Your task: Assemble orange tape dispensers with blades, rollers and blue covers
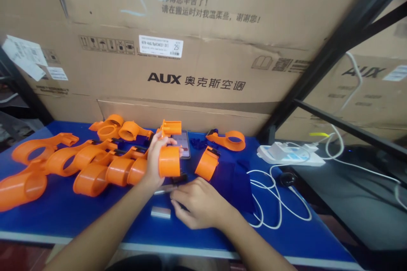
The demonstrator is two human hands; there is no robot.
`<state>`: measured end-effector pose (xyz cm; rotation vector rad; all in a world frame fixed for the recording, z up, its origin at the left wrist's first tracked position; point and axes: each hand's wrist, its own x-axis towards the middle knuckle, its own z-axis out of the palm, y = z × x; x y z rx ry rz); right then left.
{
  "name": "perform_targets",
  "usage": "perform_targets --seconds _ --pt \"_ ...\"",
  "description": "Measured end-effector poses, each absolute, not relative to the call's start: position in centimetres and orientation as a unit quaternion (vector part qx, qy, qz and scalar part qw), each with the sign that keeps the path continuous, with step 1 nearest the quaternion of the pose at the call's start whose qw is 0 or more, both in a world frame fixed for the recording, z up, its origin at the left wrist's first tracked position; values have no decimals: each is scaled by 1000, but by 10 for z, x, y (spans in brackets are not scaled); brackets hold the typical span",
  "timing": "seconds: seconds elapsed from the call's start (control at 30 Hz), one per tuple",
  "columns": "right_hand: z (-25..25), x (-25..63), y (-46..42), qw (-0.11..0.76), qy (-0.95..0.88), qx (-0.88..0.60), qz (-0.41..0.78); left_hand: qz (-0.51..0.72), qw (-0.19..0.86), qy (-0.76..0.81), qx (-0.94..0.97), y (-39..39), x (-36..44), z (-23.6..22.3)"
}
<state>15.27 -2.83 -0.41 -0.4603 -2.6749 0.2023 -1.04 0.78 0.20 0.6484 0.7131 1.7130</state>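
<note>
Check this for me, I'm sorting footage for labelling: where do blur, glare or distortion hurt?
Head view: small print on the carton is soft, though its large lettering reads; the phone screen is too indistinct to read; highlights sheen the orange rings; the black clip by the left hand loses detail in darkness.

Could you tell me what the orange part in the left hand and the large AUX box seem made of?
The orange part is probably plastic, fairly glossy, given its even colour and soft sheen. The large AUX box looks like matte cardboard, brown and creased.
</note>
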Motion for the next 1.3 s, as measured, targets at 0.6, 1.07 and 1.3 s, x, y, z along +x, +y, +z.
perform_targets --seconds 0.6,1.07,1.3 --pt "0 162 -41 416 -872 -229 124 710 571 287 295 4 -7 -10" --pt "26 169 71 575 -709 -319 253 663 600 325 310 5 -7 -20" --pt "8 175 62 567 -726 -337 196 639 606 333 337 -4 -5 -23"
